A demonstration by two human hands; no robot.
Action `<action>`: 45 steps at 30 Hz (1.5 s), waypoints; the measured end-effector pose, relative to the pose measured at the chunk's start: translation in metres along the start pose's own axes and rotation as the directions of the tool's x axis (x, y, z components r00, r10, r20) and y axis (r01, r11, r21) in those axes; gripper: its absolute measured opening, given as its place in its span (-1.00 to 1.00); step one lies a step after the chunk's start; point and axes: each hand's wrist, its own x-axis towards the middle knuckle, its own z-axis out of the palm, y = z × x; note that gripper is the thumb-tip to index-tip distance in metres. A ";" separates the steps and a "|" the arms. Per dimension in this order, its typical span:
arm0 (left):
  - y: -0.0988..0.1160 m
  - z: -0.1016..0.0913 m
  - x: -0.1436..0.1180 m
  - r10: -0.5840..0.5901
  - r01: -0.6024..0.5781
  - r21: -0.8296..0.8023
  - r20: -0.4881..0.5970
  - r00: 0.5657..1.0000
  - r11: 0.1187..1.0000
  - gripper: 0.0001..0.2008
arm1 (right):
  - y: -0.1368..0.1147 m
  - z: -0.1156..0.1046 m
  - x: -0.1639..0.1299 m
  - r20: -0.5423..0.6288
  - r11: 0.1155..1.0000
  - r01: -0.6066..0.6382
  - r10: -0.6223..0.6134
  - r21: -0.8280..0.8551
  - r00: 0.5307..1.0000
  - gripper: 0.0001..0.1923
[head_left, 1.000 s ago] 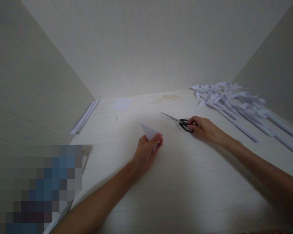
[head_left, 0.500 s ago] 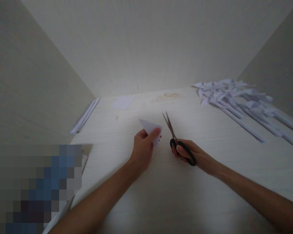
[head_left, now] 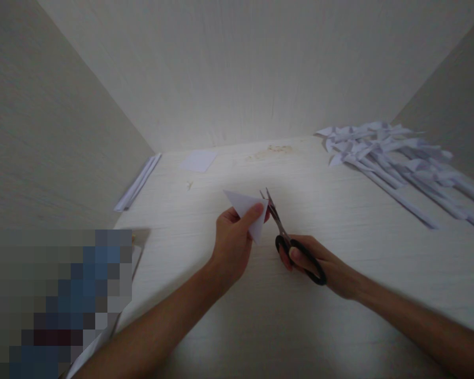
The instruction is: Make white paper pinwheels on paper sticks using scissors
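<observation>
A white sheet of paper folded into a triangle [head_left: 240, 202] is pinched between the thumb and fingers of my left hand [head_left: 233, 237]. My right hand [head_left: 306, 258] is closed round the black handles of a pair of scissors [head_left: 280, 226]. The blades are parted and point away from me, with the paper's right corner at or between them. Whether the blades touch the paper I cannot tell.
Several rolled paper sticks with pointed, folded ends [head_left: 395, 163] lie heaped at the right. A square sheet of paper [head_left: 199, 160] lies at the back. Rolled paper sticks [head_left: 138, 181] rest by the left wall. Walls [head_left: 237, 73] enclose the white table [head_left: 339, 210].
The scissors and the folded paper have come together, so the paper's right corner now meets the blades. My right hand has shifted slightly towards me.
</observation>
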 end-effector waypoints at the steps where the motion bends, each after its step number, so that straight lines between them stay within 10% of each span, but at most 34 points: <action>1: 0.000 0.000 0.000 0.002 -0.002 0.003 -0.003 1.000 1.000 -0.89 | 0.000 0.000 0.000 0.000 1.000 0.000 0.000 -0.004 1.000 -0.50; 29: -0.003 -0.003 0.006 0.022 -0.022 0.005 0.033 0.999 1.000 -0.89 | 0.002 -0.013 0.005 -0.210 0.984 -0.094 0.061 -0.148 0.976 -0.56; 39: -0.009 -0.018 0.018 -0.074 0.049 0.117 0.219 0.973 0.992 -0.85 | -0.003 -0.077 0.026 -0.400 0.342 -0.353 -0.078 -0.871 0.913 -0.86; 45: -0.011 -0.024 0.023 -0.043 -0.006 0.155 0.310 0.950 0.988 -0.73 | -0.003 -0.078 0.037 -0.454 0.526 -0.351 -0.076 -0.775 0.888 -0.94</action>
